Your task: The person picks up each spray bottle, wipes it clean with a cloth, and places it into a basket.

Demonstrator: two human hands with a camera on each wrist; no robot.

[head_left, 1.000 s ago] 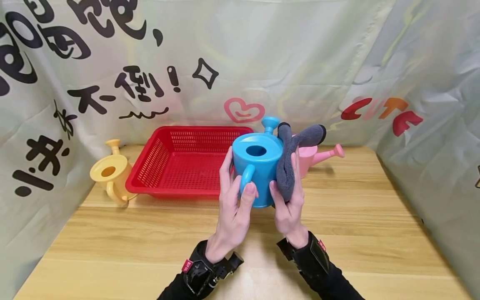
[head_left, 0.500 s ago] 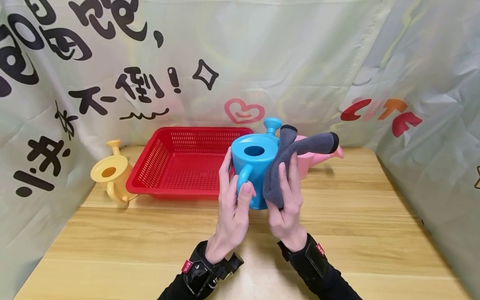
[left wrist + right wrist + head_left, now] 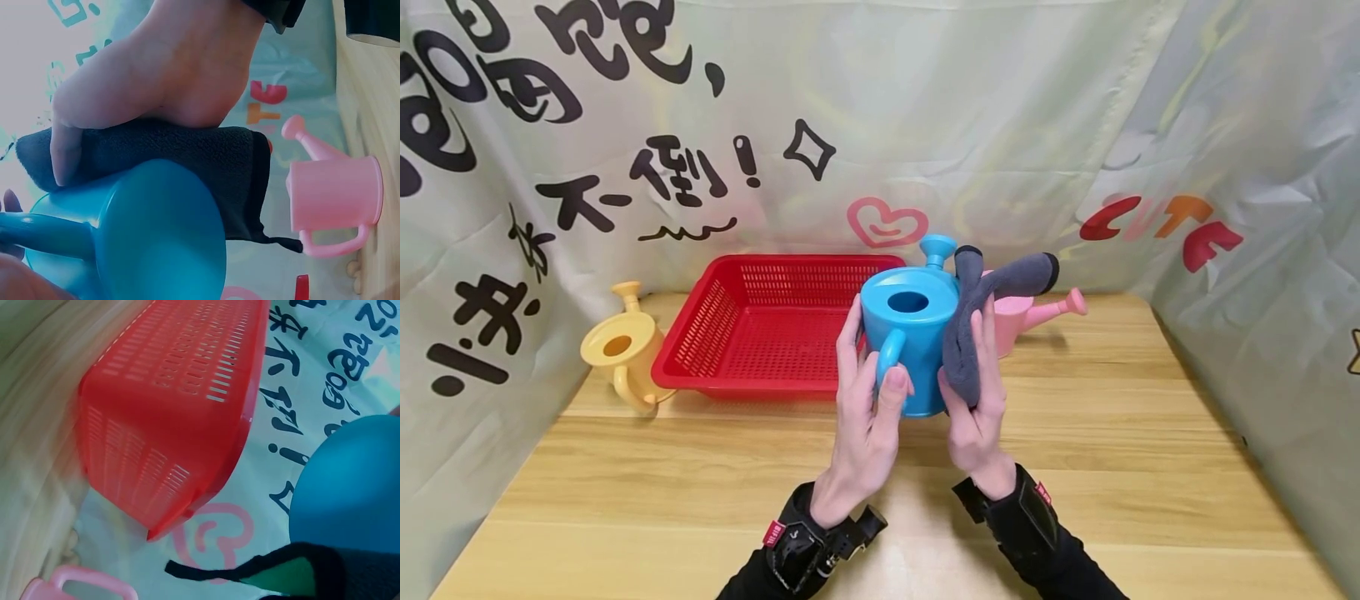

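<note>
If left hand [image 3: 867, 417], fingers clasping blue watering can [image 3: 919, 350], slackens, right hand [image 3: 981, 417], pinching gray cloth [image 3: 961, 346], may push it left.

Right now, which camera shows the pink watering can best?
Left wrist view: the pink watering can shows nearly whole, spout to handle. Head view: it's partly behind the cloth. Right wrist view: mainly its handle.

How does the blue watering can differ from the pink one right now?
The blue watering can is held up between the left hand and right hand; the pink watering can stands on the table. In the head view, the blue can's spout points toward the back, the pink can's to the right. Both have a loop handle and a spout with a flared head.
</note>
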